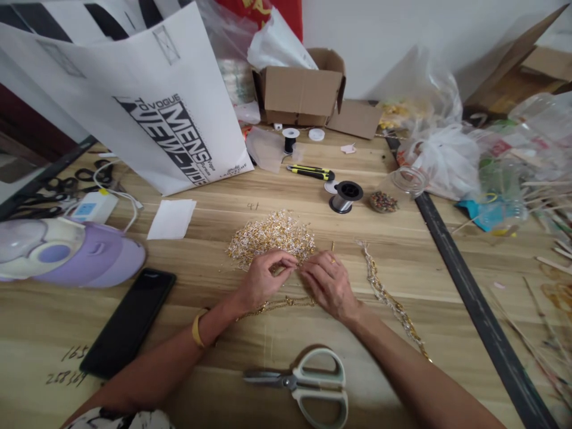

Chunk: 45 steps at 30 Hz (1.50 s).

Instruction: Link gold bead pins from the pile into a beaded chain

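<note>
My left hand (268,275) has thumb and index finger pinched together at the near edge of a heap of small gold and silvery-white links (272,234). Almost touching its fingertips, my right hand (329,285) is bent downward with its fingers pressed together. Whatever lies between the fingertips is too small to make out. A thin gold chain (290,301) stretches across the wood just below both hands. To the right of my right hand lies a bundle of gold and silvery chains (388,298). White-handled scissors (313,381) rest nearer to me.
A phone (129,322) and a purple-and-white device (89,253) are on the left, below a large white bag (147,107). Behind the heap are a yellow-black cutter (310,173), a wire spool (345,196) and a jar of beads (386,199). A dark strip (465,274) crosses the right side.
</note>
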Each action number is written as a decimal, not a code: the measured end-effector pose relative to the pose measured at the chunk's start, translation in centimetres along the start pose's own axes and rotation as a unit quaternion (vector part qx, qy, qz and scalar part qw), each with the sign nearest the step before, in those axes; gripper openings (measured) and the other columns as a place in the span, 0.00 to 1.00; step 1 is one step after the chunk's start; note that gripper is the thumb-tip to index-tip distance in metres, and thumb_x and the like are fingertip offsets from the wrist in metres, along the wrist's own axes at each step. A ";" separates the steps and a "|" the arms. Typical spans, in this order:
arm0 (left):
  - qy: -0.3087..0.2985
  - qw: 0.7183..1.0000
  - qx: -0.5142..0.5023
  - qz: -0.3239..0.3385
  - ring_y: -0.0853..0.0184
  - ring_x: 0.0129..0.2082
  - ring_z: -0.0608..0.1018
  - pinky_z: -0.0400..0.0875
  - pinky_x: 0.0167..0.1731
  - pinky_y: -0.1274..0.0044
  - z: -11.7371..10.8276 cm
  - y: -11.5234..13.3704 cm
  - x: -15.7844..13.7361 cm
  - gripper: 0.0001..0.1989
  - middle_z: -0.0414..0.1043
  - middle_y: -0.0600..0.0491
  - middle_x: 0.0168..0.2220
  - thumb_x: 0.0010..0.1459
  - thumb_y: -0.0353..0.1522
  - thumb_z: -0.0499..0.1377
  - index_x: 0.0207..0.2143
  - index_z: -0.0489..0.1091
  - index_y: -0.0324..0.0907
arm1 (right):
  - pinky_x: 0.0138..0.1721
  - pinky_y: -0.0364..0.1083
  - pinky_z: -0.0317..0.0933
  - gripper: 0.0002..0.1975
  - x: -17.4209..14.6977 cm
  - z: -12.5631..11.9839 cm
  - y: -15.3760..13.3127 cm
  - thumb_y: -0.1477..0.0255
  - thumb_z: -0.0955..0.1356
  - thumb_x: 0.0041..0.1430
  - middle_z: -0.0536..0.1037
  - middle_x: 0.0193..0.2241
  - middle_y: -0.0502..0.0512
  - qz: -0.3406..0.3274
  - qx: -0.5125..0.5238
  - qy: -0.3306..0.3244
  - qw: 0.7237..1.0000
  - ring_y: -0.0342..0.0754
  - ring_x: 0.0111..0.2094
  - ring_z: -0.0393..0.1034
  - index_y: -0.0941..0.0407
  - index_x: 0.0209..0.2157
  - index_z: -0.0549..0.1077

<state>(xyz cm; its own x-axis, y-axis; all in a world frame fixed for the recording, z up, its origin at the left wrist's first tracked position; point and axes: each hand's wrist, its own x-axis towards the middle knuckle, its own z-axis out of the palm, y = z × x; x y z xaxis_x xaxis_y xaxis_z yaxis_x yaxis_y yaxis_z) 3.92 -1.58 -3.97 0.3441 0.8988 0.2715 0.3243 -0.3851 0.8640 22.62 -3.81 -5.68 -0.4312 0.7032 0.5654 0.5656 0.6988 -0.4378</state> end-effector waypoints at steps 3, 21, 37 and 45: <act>0.028 0.999 0.027 0.004 0.67 0.31 0.78 0.72 0.35 0.76 -0.4 -0.1 0.2 0.07 0.77 0.51 0.31 0.53 0.23 0.58 0.32 0.74 0.40 | 0.41 0.51 0.63 0.06 0.0 -0.2 -0.1 0.76 0.63 0.62 0.74 0.33 0.57 0.052 0.046 0.032 0.997 0.50 0.37 0.67 0.55 0.38 0.70; -0.103 0.952 0.253 0.136 0.61 0.41 0.68 0.65 0.45 0.68 -1.0 -0.8 1.1 0.04 0.72 0.49 0.36 0.57 0.29 0.59 0.36 0.73 0.39 | 0.31 0.43 0.60 0.11 0.7 -0.5 1.5 0.63 0.68 0.57 0.69 0.25 0.49 0.351 0.291 0.236 0.858 0.43 0.27 0.62 0.57 0.30 0.69; -0.073 0.982 0.159 0.070 0.66 0.34 0.73 0.67 0.36 0.75 -1.7 -1.1 1.4 0.05 0.75 0.51 0.30 0.57 0.24 0.58 0.32 0.73 0.39 | 0.37 0.45 0.61 0.06 0.4 -0.4 1.2 0.68 0.64 0.61 0.72 0.29 0.52 0.267 0.219 0.152 0.926 0.46 0.33 0.66 0.56 0.33 0.69; -0.146 0.953 0.231 0.130 0.64 0.38 0.68 0.64 0.42 0.71 -2.1 -1.3 1.4 0.06 0.71 0.52 0.29 0.58 0.27 0.59 0.28 0.72 0.39 | 0.35 0.45 0.61 0.05 0.4 -0.4 1.1 0.70 0.64 0.61 0.72 0.29 0.52 0.255 0.208 0.132 0.935 0.46 0.33 0.67 0.55 0.33 0.69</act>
<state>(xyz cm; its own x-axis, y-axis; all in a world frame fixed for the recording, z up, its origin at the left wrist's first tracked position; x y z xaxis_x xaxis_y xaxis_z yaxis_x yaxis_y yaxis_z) 2.13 0.63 -3.77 0.6748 0.6897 0.2627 0.5249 -0.6987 0.4861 23.41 -2.81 -5.65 0.0401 0.9403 0.3381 0.3048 0.3107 -0.9003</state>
